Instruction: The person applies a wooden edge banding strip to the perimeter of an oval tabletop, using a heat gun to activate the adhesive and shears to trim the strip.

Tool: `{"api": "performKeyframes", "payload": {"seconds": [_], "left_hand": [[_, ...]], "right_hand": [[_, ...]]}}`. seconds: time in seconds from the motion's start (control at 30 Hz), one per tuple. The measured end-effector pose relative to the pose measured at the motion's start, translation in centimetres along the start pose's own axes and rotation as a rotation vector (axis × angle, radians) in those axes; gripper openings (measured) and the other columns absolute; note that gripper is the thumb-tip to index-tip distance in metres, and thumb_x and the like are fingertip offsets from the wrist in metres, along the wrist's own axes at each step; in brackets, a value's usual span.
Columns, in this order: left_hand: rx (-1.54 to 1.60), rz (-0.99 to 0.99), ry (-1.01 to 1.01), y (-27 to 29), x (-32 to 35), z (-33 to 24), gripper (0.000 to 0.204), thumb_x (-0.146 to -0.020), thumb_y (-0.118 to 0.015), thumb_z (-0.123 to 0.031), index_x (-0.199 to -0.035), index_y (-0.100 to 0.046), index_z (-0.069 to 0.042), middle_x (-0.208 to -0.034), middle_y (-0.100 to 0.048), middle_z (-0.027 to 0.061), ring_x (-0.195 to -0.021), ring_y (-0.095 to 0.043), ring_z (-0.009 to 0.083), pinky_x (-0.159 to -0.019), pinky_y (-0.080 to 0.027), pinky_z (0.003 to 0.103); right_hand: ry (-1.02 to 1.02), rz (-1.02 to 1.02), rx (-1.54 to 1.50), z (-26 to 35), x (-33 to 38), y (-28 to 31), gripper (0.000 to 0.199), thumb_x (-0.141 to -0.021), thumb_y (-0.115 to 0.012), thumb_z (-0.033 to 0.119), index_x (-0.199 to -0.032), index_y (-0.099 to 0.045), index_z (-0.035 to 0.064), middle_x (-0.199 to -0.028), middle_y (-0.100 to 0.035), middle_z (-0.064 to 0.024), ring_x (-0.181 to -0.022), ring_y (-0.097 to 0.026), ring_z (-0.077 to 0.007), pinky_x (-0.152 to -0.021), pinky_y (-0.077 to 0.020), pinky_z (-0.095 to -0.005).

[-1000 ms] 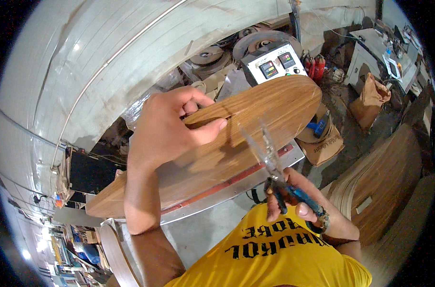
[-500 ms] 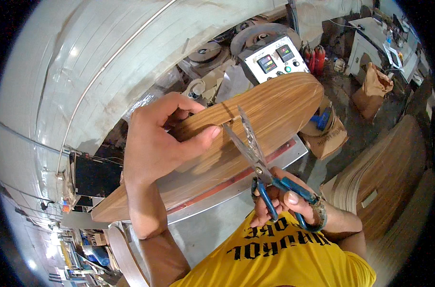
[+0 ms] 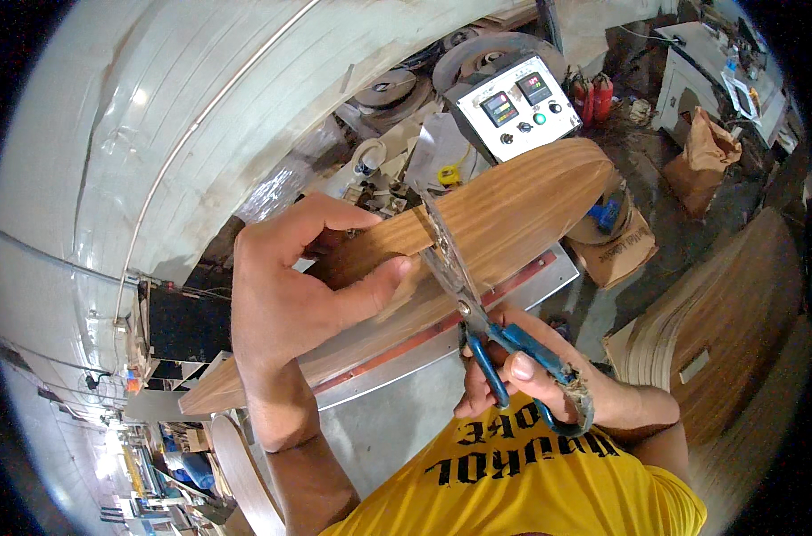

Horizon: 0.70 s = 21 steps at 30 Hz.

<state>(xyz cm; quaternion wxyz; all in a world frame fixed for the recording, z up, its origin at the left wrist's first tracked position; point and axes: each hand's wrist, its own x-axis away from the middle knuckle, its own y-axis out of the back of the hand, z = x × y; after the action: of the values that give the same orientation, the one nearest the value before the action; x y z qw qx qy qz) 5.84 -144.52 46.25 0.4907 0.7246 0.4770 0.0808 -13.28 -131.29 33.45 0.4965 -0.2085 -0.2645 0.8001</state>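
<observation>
A long wood-grain board [image 3: 513, 210] with a rounded far end stretches across the middle, lying on edge over a metal machine bed. My left hand [image 3: 308, 268] pinches a wood-grain strip or rim at the board's upper edge, thumb on the near side and fingers behind. I cannot make out whether that piece is separate from the board. In my right hand [image 3: 535, 366] are scissors [image 3: 464, 308] with worn blue handles. Their blades are parted and point up and away, straddling the wood-grain edge just right of my left thumb. One blade tip reaches past the edge.
Behind the board stands a white control box [image 3: 517, 107] with knobs and displays. A yellow tape roll [image 3: 449, 174] lies left of it. Stacked curved wood-grain panels [image 3: 718, 348] are on the right, with paper sacks [image 3: 702, 161] beyond. The machine's metal edge [image 3: 441, 348] runs below the board.
The scissors have shifted slightly left, and their blades now sit across the wood-grain edge. My left hand keeps its pinch. The view has shifted a little, bringing the yellow tape roll into sight.
</observation>
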Motion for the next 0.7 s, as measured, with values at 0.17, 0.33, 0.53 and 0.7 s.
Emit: {"api": "performKeyframes", "payload": {"seconds": [0.17, 0.33, 0.53, 0.7], "left_hand": [[0.017, 0.003, 0.001, -0.56, 0.15, -0.26, 0.036, -0.061, -0.090, -0.008, -0.091, -0.071, 0.000, -0.082, -0.069, 0.0041, -0.076, -0.062, 0.0093, -0.068, -0.049, 0.024], [-0.016, -0.016, -0.034, -0.50, 0.35, -0.36, 0.036, -0.059, -0.089, -0.006, -0.089, -0.071, 0.001, -0.085, -0.071, 0.0064, -0.078, -0.065, 0.0117, -0.071, -0.051, 0.026], [0.004, -0.002, -0.040, -0.37, 0.56, -0.37, 0.037, -0.058, -0.088, -0.006, -0.090, -0.071, 0.002, -0.086, -0.071, 0.0068, -0.079, -0.065, 0.0124, -0.073, -0.051, 0.026], [0.007, -0.009, -0.098, -0.45, 0.48, 0.11, 0.034, -0.062, -0.089, -0.006, -0.090, -0.071, 0.002, -0.083, -0.072, 0.0067, -0.075, -0.066, 0.0110, -0.067, -0.051, 0.025]], "right_hand": [[0.027, -0.040, -0.047, -0.09, -0.14, -0.16, 0.044, -0.103, -0.060, 0.039, -0.117, -0.042, 0.0015, -0.097, -0.054, -0.0079, -0.090, -0.066, -0.0172, -0.083, -0.0589, -0.0338], [0.011, -0.038, 0.015, -0.15, -0.13, -0.10, 0.047, -0.102, -0.061, 0.039, -0.116, -0.041, -0.0006, -0.098, -0.052, -0.0085, -0.092, -0.063, -0.0160, -0.083, -0.0592, -0.0344], [0.057, -0.041, -0.039, -0.17, -0.27, -0.59, 0.047, -0.102, -0.062, 0.038, -0.119, -0.040, -0.0009, -0.099, -0.049, -0.0084, -0.092, -0.059, -0.0156, -0.083, -0.0585, -0.0343], [0.066, -0.033, -0.050, -0.71, -0.34, -0.37, 0.047, -0.102, -0.062, 0.036, -0.120, -0.040, -0.0012, -0.101, -0.051, -0.0090, -0.092, -0.059, -0.0156, -0.083, -0.0577, -0.0337]]}}
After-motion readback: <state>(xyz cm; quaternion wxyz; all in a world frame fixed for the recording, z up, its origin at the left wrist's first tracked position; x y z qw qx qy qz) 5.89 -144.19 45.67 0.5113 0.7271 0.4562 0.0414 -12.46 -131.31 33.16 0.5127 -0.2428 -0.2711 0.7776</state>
